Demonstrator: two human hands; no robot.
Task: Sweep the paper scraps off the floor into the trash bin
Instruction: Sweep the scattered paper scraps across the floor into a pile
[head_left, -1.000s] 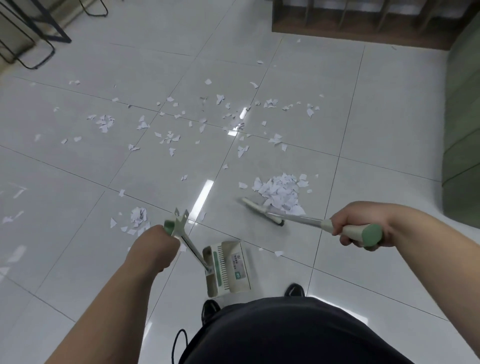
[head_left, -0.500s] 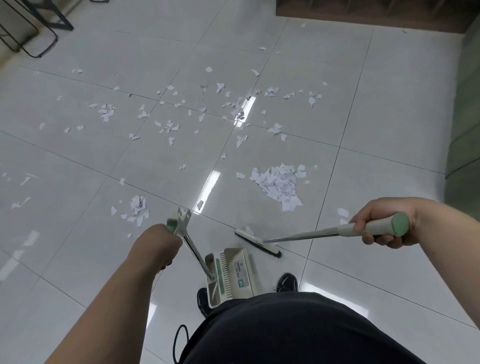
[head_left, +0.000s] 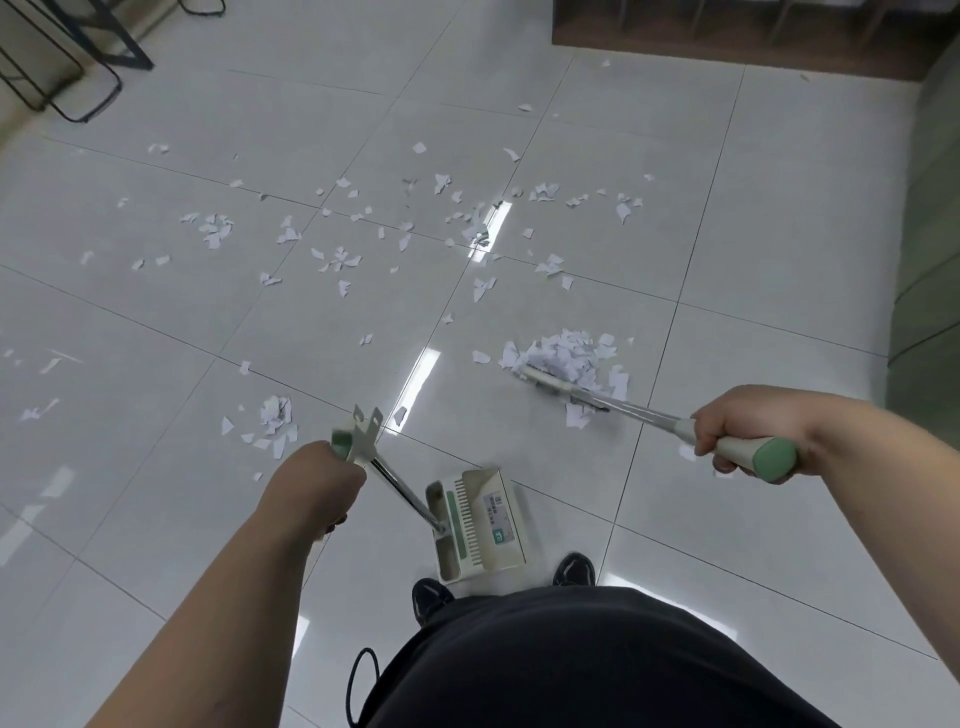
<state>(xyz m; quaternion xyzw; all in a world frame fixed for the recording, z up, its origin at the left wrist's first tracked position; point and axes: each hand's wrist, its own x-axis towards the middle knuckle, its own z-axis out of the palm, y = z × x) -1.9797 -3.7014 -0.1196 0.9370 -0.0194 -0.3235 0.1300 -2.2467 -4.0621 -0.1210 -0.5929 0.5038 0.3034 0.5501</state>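
White paper scraps lie scattered over the grey tiled floor (head_left: 779, 260). The biggest heap (head_left: 566, 353) is right of centre, and a smaller heap (head_left: 272, 415) lies to the left. My right hand (head_left: 743, 436) grips the green-ended handle of a broom whose head (head_left: 545, 382) rests at the near edge of the big heap. My left hand (head_left: 317, 478) holds the long handle of a cream and green dustpan (head_left: 478, 525), which stands on the floor just in front of my feet. No trash bin is in view.
Black metal furniture legs (head_left: 78, 67) stand at the far left. A dark wooden shelf base (head_left: 727, 41) runs along the far wall. A green cabinet or sofa side (head_left: 930, 260) borders the right. My shoes (head_left: 574, 569) stand beside the dustpan.
The broom head was pulled back near the dustpan half a second ago and has now swung out again to the big heap. The dustpan has stayed in place.
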